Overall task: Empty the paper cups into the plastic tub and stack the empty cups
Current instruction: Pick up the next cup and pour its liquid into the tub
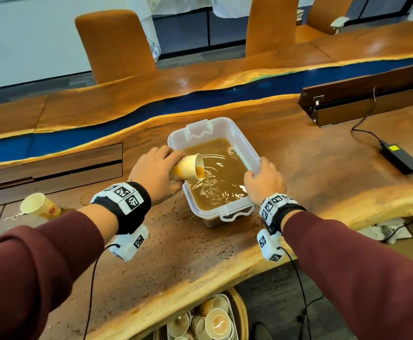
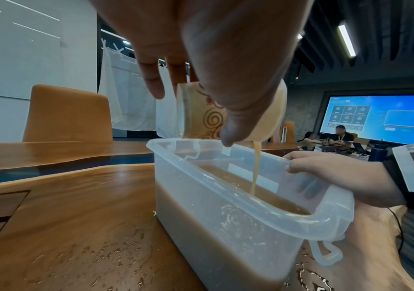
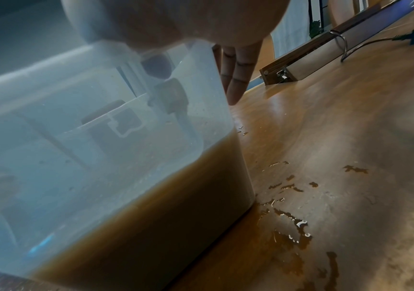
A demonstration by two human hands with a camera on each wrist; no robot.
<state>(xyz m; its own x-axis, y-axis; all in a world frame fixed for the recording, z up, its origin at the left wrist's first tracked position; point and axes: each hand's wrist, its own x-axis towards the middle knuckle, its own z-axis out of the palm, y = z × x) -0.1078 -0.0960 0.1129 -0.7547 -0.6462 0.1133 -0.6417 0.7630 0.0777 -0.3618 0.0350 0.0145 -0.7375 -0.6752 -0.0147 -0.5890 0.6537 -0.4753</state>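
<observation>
Left hand (image 1: 155,174) grips tilted paper cup (image 1: 188,168), pouring into half-full plastic tub (image 1: 246,143); right hand (image 1: 264,181) clasps tub rim. Empty cup (image 1: 37,206) lies frame left on bench (image 1: 323,168); stacking pending.

Dark red ribbed sleeves (image 1: 41,261) are worn. Black wristbands (image 1: 129,204) with white square-patterned tags are strapped on. Thin black cables (image 1: 91,290) are attached below.

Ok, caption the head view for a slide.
Left hand pours paper cup into plastic tub; right hand steadies it.
</observation>
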